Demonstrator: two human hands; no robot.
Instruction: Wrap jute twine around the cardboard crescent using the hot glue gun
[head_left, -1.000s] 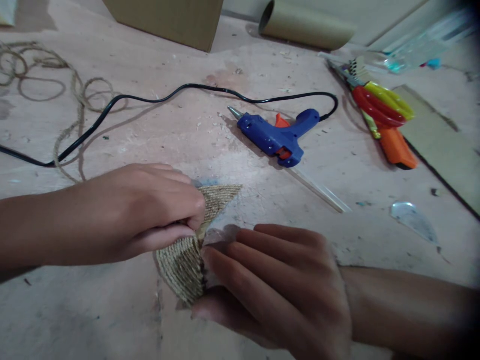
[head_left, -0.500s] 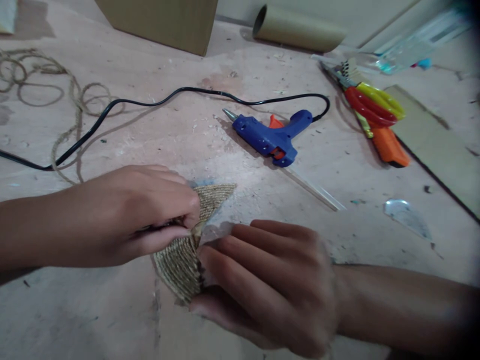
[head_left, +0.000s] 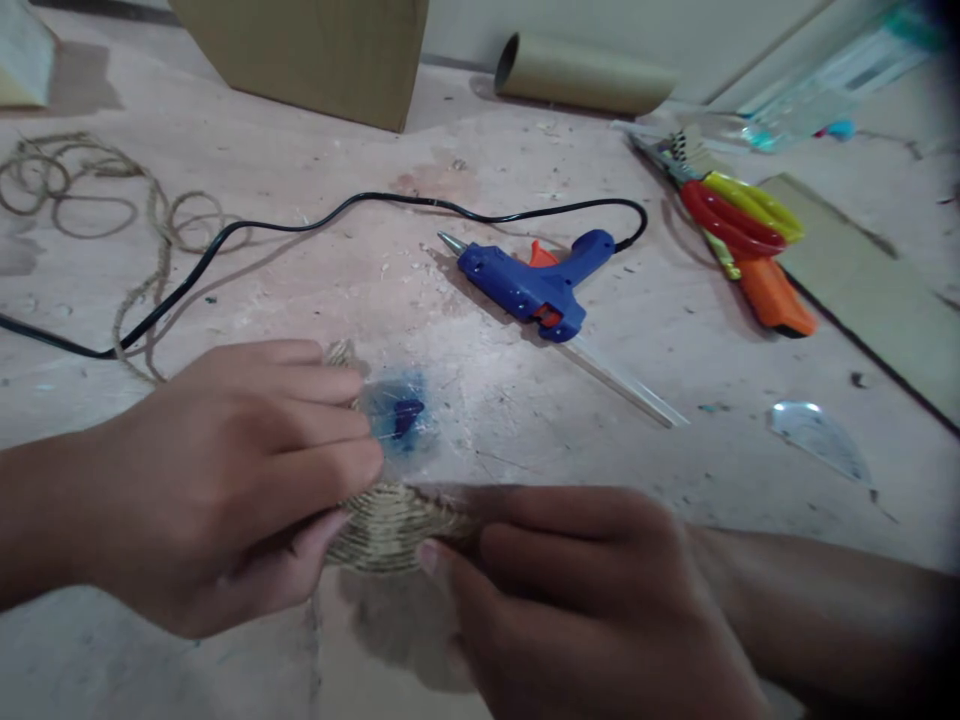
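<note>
Between my two hands is a piece covered in rows of jute twine (head_left: 386, 535), curved along its lower edge. My left hand (head_left: 255, 480) is closed on its left side, and a twine-covered tip shows above those fingers. My right hand (head_left: 592, 590) pinches the right end, thumb against the near face. The fingers hide much of the piece, so its full shape cannot be made out. Just beyond it, a dark blue stain (head_left: 407, 415) marks the tabletop. Farther back lies a blue hot glue gun (head_left: 525, 285) with a clear glue stick (head_left: 626, 380) sticking out.
Loose jute twine (head_left: 157, 215) and a black cord (head_left: 300, 225) cross the left side. A cardboard piece (head_left: 322, 60) and cardboard tube (head_left: 585, 75) stand behind. At right are red-and-yellow-handled pliers (head_left: 739, 220), an orange-handled tool (head_left: 772, 295), a cardboard strip (head_left: 870, 290) and a clear protractor (head_left: 821, 440).
The twine-covered piece has been turned and lifted toward me, uncovering the blue stain. My right hand has shifted right and down to its end; my left hand has moved slightly left.
</note>
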